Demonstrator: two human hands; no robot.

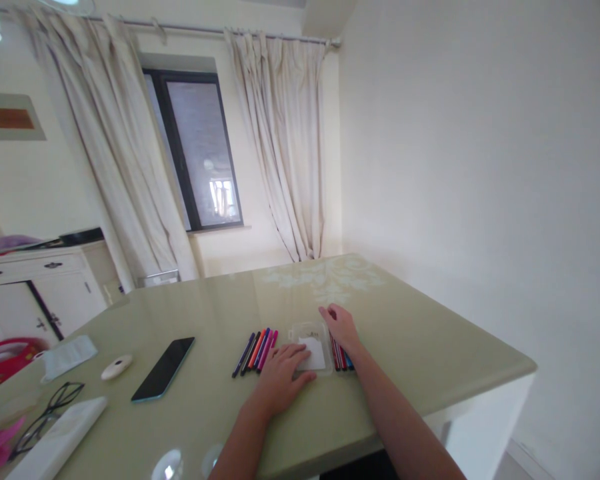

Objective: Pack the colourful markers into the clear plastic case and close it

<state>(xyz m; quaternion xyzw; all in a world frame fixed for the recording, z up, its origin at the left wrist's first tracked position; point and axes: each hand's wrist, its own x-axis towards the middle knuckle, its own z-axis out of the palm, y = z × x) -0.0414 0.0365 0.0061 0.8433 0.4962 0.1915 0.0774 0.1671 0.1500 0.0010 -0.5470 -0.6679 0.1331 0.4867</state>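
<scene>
A clear plastic case (pixel 329 365) lies on the table with a white paper (pixel 316 353) in it. My left hand (pixel 280 379) rests palm down at its left side, fingers stretched out over the case and the paper. Just left of that hand is a row of felt-tip pens (pixel 254 352) in dark, orange, purple and pink. My right hand (pixel 343 328) is over the right edge of the case, its fingers curled in; whatever they hold, if anything, is hidden. More felt-tip pens (pixel 337 357), red and blue among them, lie side by side under my right wrist, partly covered.
Left of the pens lies a black phone (pixel 164 370). Farther left are a white oval object (pixel 117 367), eyeglasses (pixel 50 415), a face mask (pixel 69 357) and a long white object (pixel 60 440). The table (pixel 430 353) nears a wall on the right.
</scene>
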